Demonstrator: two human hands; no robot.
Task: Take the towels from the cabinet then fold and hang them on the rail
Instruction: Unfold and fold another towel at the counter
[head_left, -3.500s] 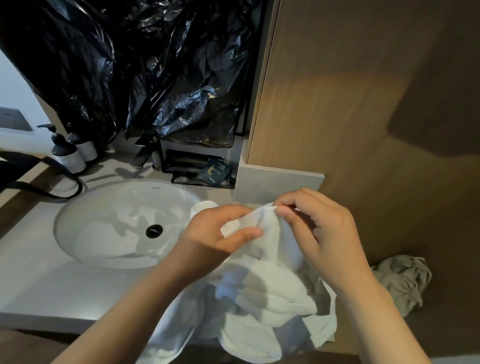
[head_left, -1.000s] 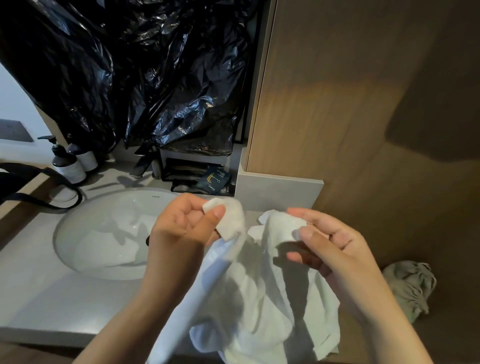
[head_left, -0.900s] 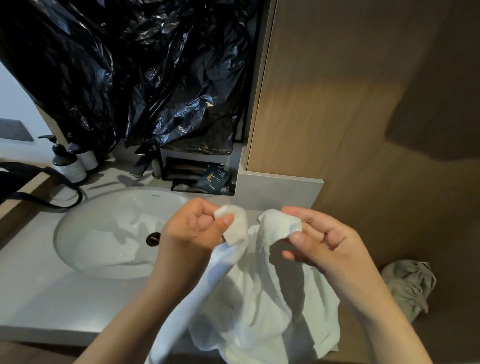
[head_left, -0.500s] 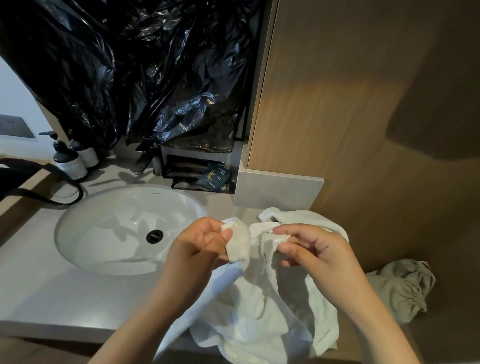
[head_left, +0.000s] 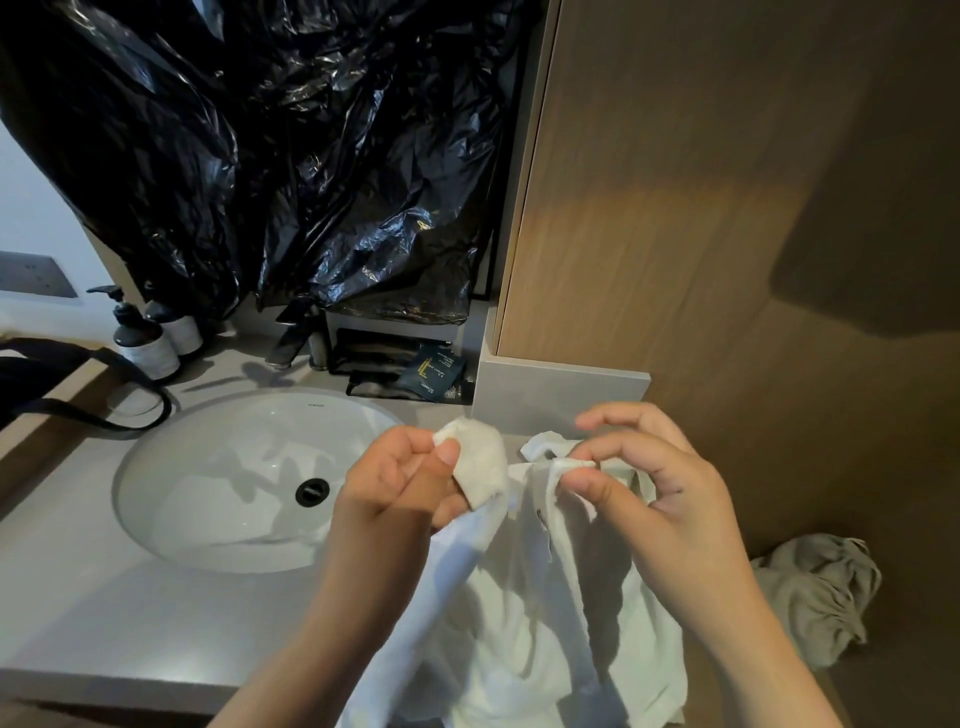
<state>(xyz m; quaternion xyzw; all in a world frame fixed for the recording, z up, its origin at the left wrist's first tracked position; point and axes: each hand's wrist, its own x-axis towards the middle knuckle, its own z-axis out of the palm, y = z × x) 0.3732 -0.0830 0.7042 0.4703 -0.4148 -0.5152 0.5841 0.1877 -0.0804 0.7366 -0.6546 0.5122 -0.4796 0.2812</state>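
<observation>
Left hand (head_left: 395, 486), right hand (head_left: 657, 501) pinch towel (head_left: 519, 623) corners; sachets (head_left: 434, 371) in black tray (head_left: 358, 345).

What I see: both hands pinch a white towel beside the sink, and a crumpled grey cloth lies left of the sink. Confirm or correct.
Wrong side: in the head view the crumpled grey cloth lies right of the sink, beyond the right hand. The left hand and right hand do pinch the white towel.
</observation>
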